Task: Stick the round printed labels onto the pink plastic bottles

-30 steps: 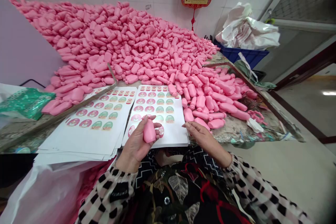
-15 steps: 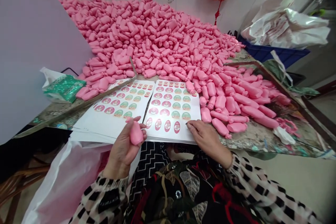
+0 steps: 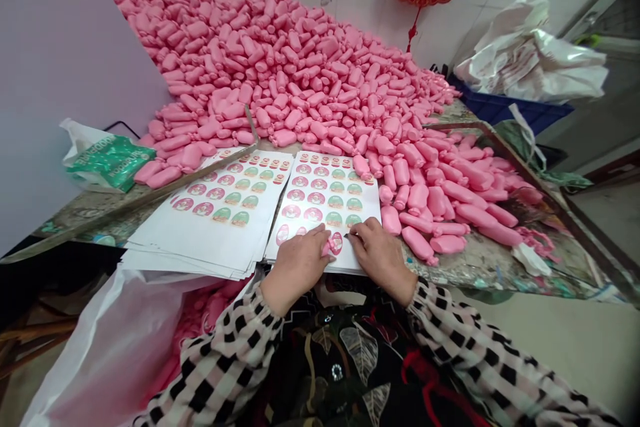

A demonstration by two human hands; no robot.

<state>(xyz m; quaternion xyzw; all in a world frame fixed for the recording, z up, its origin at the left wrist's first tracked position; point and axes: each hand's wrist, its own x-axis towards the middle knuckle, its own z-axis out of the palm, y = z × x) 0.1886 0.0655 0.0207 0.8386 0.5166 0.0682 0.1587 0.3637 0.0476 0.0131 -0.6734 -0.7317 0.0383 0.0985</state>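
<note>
My left hand [image 3: 300, 261] is palm down over the right-hand sticker sheet [image 3: 323, 167], its fingers closed around a small pink bottle-shaped piece [image 3: 328, 246]. Only the end of that piece shows; my fingers cover the rest. Beside it on the sheet's bottom row lies an oval pink sticker [image 3: 337, 240]. My right hand [image 3: 383, 257] rests at the sheet's lower right edge, thumb and forefinger pinched together by that sticker. A tiny dark tip shows at those fingertips, too small to name. Rows of round pink and green stickers fill the sheet above both hands.
A large heap of pink bottle-shaped pieces [image 3: 280, 60] covers the back and right of the table. More sticker sheets [image 3: 180, 240] are stacked at left under a metal strip [image 3: 175, 183]. A green-white packet [image 3: 113, 160], a white sack [image 3: 95, 353] and a blue crate [image 3: 520, 107] surround the work area.
My left hand has moved right, turning from palm up to palm down, and brought the pink piece to the sheet's bottom row. My right hand has shifted slightly left.
</note>
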